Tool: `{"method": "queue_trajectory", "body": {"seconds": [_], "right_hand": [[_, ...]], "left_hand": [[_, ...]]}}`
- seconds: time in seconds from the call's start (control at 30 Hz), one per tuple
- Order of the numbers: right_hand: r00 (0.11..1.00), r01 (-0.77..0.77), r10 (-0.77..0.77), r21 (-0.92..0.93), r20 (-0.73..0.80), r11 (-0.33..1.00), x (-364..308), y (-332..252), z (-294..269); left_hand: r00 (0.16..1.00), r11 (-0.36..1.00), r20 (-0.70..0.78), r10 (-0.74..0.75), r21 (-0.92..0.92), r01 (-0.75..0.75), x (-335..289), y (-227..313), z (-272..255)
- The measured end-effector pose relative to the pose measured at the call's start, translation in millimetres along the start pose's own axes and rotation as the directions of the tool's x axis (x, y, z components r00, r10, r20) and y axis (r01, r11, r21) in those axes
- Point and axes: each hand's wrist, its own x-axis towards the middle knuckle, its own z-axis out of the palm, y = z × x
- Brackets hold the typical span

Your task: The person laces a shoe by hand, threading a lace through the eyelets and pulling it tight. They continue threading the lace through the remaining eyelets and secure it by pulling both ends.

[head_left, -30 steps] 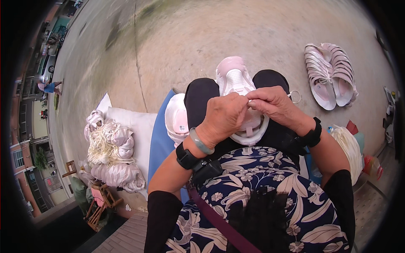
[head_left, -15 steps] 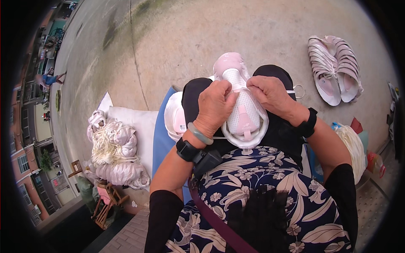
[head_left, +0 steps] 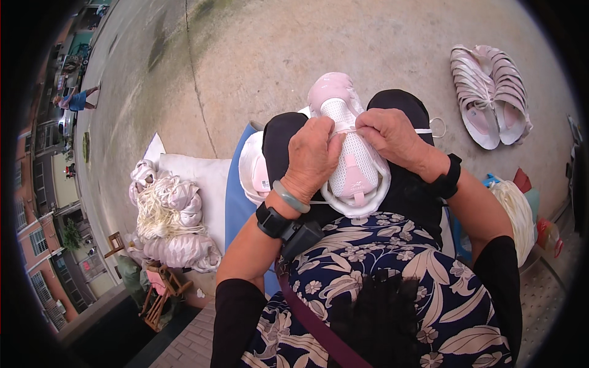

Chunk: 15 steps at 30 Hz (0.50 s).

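Observation:
A pink and white shoe upper (head_left: pixel 350 161) with a mesh tongue lies across my lap between my knees, its toe pointing away from me. My left hand (head_left: pixel 311 150) is closed in a pinch at the left side of its lacing area. Opposite, my right hand (head_left: pixel 392 136) pinches at the right side, thumb and fingers pressed together. Between the two hands runs a white shoelace (head_left: pixel 346 130); the fingertips hide where it passes through the upper. A loop of white cord (head_left: pixel 438 127) shows beyond my right knee. Beside my left knee rests another pink and white upper (head_left: pixel 253 165).
Bundled pink uppers (head_left: pixel 491 95) lie on the concrete at the far right. On the left, a pile of uppers and white laces (head_left: pixel 165 211) rests on a pale sheet (head_left: pixel 208 190). A hank of white laces (head_left: pixel 515 211) hangs at my right, and a wooden stool (head_left: pixel 162 294) stands lower left.
Both hands stay at the lacing area with almost no movement. The view has shifted slightly, and a distant person at the far left has changed posture.

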Motion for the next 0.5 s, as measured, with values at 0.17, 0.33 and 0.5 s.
{"method": "queue_trajectory", "body": {"seconds": [0.17, 0.33, 0.5], "right_hand": [[1.000, -0.016, 0.017, -0.025, 0.011, 1.000, 2.0, 0.3, 0.7], [0.998, -0.056, 0.057, -0.046, 0.005, 0.997, 3.4, -1.5, 1.9], [0.999, -0.053, 0.053, -0.043, -0.006, 0.998, 3.8, -3.1, 3.9]], "left_hand": [[0.995, 0.995, 0.027, -0.095, -0.023, 0.096, -0.6, 0.3, 3.2], [0.991, 0.991, 0.005, -0.133, -0.034, 0.133, -0.4, -2.3, 7.6], [0.986, 0.985, -0.007, -0.164, -0.060, 0.163, -1.4, -3.9, 8.7]]}}
